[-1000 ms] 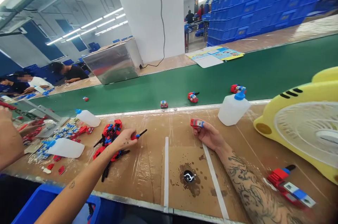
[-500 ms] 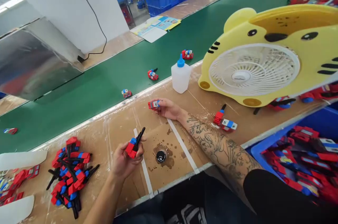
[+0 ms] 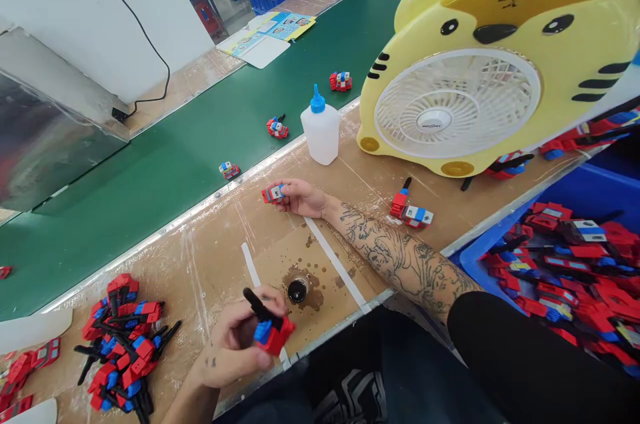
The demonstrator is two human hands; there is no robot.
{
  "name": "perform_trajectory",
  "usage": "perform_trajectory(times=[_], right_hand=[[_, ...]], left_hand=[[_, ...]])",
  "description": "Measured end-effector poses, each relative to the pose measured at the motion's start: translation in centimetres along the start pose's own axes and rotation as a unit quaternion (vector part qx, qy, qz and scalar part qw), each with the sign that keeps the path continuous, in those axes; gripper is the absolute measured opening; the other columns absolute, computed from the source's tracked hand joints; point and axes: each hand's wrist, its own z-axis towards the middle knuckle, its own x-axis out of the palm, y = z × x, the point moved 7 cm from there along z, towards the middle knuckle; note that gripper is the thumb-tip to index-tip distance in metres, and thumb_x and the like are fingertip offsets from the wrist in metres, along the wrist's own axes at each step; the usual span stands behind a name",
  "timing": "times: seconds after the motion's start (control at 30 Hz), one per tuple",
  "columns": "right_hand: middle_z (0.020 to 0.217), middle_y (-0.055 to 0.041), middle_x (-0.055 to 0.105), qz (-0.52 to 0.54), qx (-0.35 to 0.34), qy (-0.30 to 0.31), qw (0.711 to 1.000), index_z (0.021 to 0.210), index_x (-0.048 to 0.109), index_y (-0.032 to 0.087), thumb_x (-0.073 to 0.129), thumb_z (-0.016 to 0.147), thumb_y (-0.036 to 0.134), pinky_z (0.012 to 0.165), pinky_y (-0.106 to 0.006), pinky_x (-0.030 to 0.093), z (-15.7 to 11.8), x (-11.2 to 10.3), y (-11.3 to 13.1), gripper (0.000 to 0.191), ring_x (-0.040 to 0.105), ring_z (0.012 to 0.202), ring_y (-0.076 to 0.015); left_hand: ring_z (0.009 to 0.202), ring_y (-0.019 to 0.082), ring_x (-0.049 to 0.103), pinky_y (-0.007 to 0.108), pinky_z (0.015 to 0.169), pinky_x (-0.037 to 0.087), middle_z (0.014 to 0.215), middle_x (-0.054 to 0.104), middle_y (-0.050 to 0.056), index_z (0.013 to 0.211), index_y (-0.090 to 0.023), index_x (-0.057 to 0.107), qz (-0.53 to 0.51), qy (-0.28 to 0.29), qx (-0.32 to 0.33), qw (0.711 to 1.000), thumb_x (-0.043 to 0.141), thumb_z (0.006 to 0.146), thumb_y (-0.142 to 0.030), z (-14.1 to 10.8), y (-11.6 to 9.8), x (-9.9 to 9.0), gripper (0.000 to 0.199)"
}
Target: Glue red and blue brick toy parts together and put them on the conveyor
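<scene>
My left hand [image 3: 227,344] is closed around a red and blue toy part [image 3: 273,334] with a black rod sticking up toward the upper left. It is close to the table's front edge, left of a small dark round pot [image 3: 297,290] standing on stained cardboard. Farther back, my right hand [image 3: 300,198] grips a small red and white toy vehicle piece [image 3: 273,194] with a blue strip, its fingers covering one end. A white squeeze bottle [image 3: 321,134] with a blue nozzle stands behind that hand. Right of it lies another toy vehicle [image 3: 413,211] with a black rod.
A pile of red-blue parts [image 3: 125,351] lies at left. Several toys sit along the green conveyor belt [image 3: 165,174]. A yellow animal-faced fan [image 3: 470,84] occupies the right side, above a blue bin [image 3: 473,261] of toys. A printed card [image 3: 270,37] lies across the belt.
My left hand has come closer to the front edge and turned, so the black rod now leans left instead of right. My right hand keeps its hold. The camera view has shifted.
</scene>
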Motion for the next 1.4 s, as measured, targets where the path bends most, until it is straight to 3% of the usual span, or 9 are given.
perform_trajectory(times=[0.07,0.17,0.27,0.43,0.57,0.77,0.93,1.23,1.4], right_hand=[[0.088,-0.0031,0.068,-0.002,0.001,0.002,1.000,0.106,0.066,0.015,0.081,0.071,0.030,0.067,-0.024,0.053,0.0,0.1,0.0,0.040,0.060,0.069,-0.0113],[0.088,-0.0037,0.069,-0.004,0.004,-0.001,1.000,0.105,0.066,0.015,0.081,0.071,0.030,0.066,-0.024,0.053,0.0,0.2,0.1,0.040,0.060,0.069,-0.0117],[0.089,-0.0044,0.069,-0.006,0.001,-0.004,1.000,0.105,0.065,0.015,0.081,0.070,0.031,0.066,-0.023,0.053,-0.1,0.2,0.2,0.041,0.060,0.069,-0.0120],[0.091,-0.0047,0.070,-0.019,0.004,0.001,1.000,0.106,0.065,0.016,0.080,0.072,0.032,0.067,-0.024,0.052,-0.1,0.1,0.1,0.039,0.062,0.071,-0.0128],[0.089,-0.0038,0.069,-0.019,0.003,0.005,1.000,0.107,0.066,0.017,0.080,0.072,0.030,0.068,-0.025,0.053,-0.2,0.1,0.1,0.040,0.062,0.071,-0.0127],[0.101,-0.0060,0.069,-0.039,0.005,0.033,0.999,0.108,0.066,0.016,0.087,0.062,0.024,0.073,-0.025,0.053,-0.6,1.5,-0.3,0.050,0.065,0.080,-0.0139],[0.103,-0.0058,0.069,-0.058,0.006,0.041,0.997,0.109,0.067,0.017,0.089,0.060,0.023,0.079,-0.028,0.053,-0.8,2.2,-0.8,0.054,0.064,0.086,-0.0155],[0.104,-0.0044,0.070,-0.175,-0.029,0.015,0.984,0.109,0.065,0.022,0.089,0.061,0.025,0.089,-0.030,0.048,-0.5,1.7,-1.1,0.053,0.065,0.097,-0.0181],[0.105,-0.0048,0.067,-0.393,-0.086,-0.014,0.915,0.111,0.063,0.023,0.086,0.064,0.025,0.088,-0.037,0.049,-0.7,2.2,-0.3,0.052,0.064,0.096,-0.0221]], left_hand=[[0.105,0.027,0.061,0.041,0.089,0.053,0.116,0.061,0.012,0.125,-0.031,0.064,0.243,0.003,0.055,0.969,0.067,0.085,-0.025,0.6,-1.3,-0.5,0.040],[0.118,0.028,0.056,0.046,0.100,0.047,0.126,0.061,0.011,0.134,-0.035,0.058,0.480,0.063,0.143,0.863,0.056,0.089,-0.010,1.1,-2.5,0.3,0.052],[0.122,0.028,0.053,0.047,0.102,0.046,0.128,0.062,0.011,0.134,-0.033,0.056,0.553,0.128,0.184,0.803,0.051,0.091,-0.008,1.5,-2.8,1.9,0.050],[0.119,0.027,0.055,0.043,0.097,0.051,0.125,0.063,0.013,0.130,-0.027,0.058,0.578,0.163,0.196,0.775,0.050,0.095,-0.015,2.3,-3.3,3.7,0.038],[0.120,0.027,0.054,0.044,0.097,0.051,0.125,0.061,0.013,0.130,-0.029,0.059,0.555,0.143,0.178,0.800,0.049,0.093,-0.012,2.2,-3.1,3.1,0.042],[0.110,0.026,0.061,0.041,0.096,0.050,0.116,0.064,0.011,0.120,-0.026,0.063,0.255,-0.104,0.083,0.958,0.066,0.086,-0.019,2.4,-0.8,-2.3,0.035],[0.105,0.023,0.065,0.040,0.099,0.050,0.111,0.068,0.008,0.117,-0.022,0.062,-0.028,-0.391,0.077,0.917,0.079,0.076,-0.031,4.3,0.9,-7.2,0.045],[0.104,0.024,0.067,0.038,0.098,0.051,0.111,0.071,0.010,0.114,-0.017,0.065,-0.037,-0.404,0.064,0.912,0.080,0.072,-0.032,7.8,1.2,-8.6,0.047],[0.107,0.026,0.067,0.039,0.100,0.049,0.115,0.071,0.012,0.112,-0.015,0.067,-0.007,-0.366,0.035,0.930,0.074,0.076,-0.032,8.5,1.6,-9.0,0.041]])
